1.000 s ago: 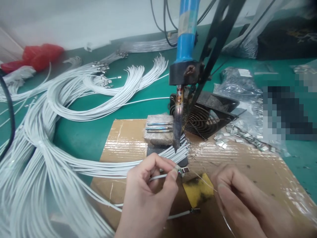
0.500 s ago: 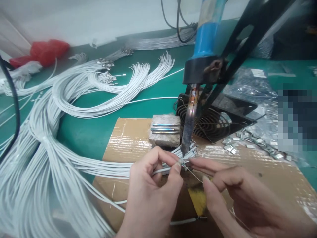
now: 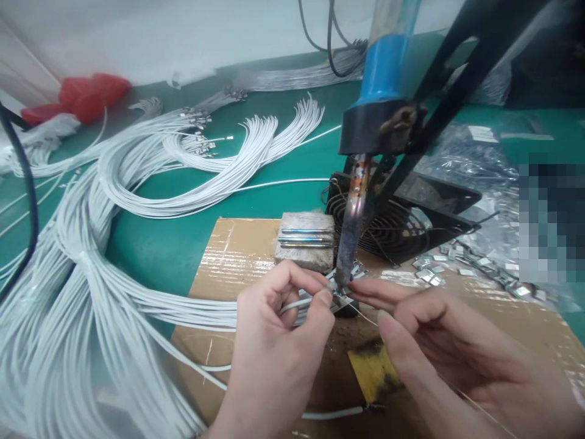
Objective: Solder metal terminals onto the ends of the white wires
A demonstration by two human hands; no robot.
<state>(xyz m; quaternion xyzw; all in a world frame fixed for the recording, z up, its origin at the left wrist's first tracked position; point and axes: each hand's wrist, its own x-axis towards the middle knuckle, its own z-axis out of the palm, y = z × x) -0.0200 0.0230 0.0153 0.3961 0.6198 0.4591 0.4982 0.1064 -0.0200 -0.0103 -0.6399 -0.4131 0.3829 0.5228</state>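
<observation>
My left hand [image 3: 283, 347] pinches a white cable [image 3: 298, 303] close to its end, thumb against forefinger. That end sits right at the tip of a soldering iron [image 3: 351, 244], which is clamped upright with its point downward. Thin solder wire [image 3: 364, 314] runs from the iron's tip back into my right hand [image 3: 448, 353], whose thumb and fingers are closed around it. My right fingertips are just right of the tip and partly hide the joint. Behind my fingers lies a bundle of white cable ends [image 3: 359, 268], partly covered.
A grey block with metal rods [image 3: 306, 241] and a black fan [image 3: 397, 213] stand behind the iron. Large bundles of white cables [image 3: 86, 256] fill the left. Small metal pieces [image 3: 484, 265] lie at right on the cardboard [image 3: 237, 244]. A yellow patch [image 3: 371, 369] is below my hands.
Both hands have shifted slightly, bringing the cable end and the solder wire up to the iron's tip. The view has moved a little.
</observation>
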